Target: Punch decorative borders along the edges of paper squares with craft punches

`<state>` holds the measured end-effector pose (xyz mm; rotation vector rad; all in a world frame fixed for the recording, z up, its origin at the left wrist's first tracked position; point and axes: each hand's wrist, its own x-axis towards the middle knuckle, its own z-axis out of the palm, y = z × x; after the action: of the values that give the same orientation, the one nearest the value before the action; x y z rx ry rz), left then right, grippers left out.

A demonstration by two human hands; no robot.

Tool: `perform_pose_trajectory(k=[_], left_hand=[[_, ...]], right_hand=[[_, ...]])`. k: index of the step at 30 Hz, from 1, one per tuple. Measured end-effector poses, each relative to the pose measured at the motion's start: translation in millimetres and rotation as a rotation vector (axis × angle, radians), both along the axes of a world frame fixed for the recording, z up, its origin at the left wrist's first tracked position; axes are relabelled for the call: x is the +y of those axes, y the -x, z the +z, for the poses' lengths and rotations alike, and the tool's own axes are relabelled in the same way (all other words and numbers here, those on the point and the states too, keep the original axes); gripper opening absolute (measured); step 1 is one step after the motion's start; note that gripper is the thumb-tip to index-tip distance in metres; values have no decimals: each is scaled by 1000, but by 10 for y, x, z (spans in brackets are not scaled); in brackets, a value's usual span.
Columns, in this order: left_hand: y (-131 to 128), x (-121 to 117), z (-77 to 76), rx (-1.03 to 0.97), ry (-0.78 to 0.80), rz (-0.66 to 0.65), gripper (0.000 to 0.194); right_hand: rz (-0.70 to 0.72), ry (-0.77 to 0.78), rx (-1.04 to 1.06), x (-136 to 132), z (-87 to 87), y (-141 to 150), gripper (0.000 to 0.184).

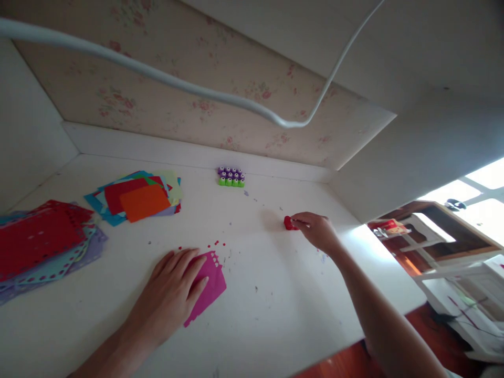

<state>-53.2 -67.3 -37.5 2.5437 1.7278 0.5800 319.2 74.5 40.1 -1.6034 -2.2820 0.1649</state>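
Note:
My left hand [175, 286] lies flat with its fingers stretched out on a magenta sheet of paper [212, 286]. Small cut-outs show along the paper's upper right edge, and part of the sheet is hidden under the hand. A few tiny red punched pieces [216, 243] are scattered just beyond it. Farther right, my right hand [315, 228] has its fingers closed on a small red craft punch [288, 223] at the white tabletop. The fingers cover part of the punch.
Punched sheets [43, 236] are piled at the far left. A stack of coloured paper [144, 202] lies behind my left hand. Several purple and green punches [231, 177] stand in rows near the back wall. A white cable [189, 86] hangs across the top.

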Motion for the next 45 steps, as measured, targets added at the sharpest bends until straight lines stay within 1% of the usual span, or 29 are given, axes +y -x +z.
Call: perform_pose_trajectory(k=[4,8,11,14,17,22,31,38,42,45], left_hand=[[18,4,2,-17,-7,1,37],[30,5,-6,-24,-11,-4,37],[29,6,-8,-23,7,-5,37],[17,10,-6,-26,17,-5,37],[2,11,3,-40,2,2,37],[3,2,20,-31,-17,-10,36],[47,-1,-5,-4,-47,-29,35],[56,-2,35,-21,-37,-42,31],[42,-7,22,-55,-24,-8,34],[32,-14,15,-72,-23,24,35]], right_hand=[[110,44,-63,144,-174,70,26],[107,9,-114,113,-320,6,27],[121,13,-156,61,-346,-20,29],[155,51,-197,57,-323,3,27],[181,96,-216,110,-291,42,25],[187,133,-231,202,-245,65,21],[178,46,-257,242,-110,-44,25],[150,37,-267,269,-124,-111,26],[106,7,-252,276,-62,-61,25],[109,-7,-238,357,-14,101,29]])
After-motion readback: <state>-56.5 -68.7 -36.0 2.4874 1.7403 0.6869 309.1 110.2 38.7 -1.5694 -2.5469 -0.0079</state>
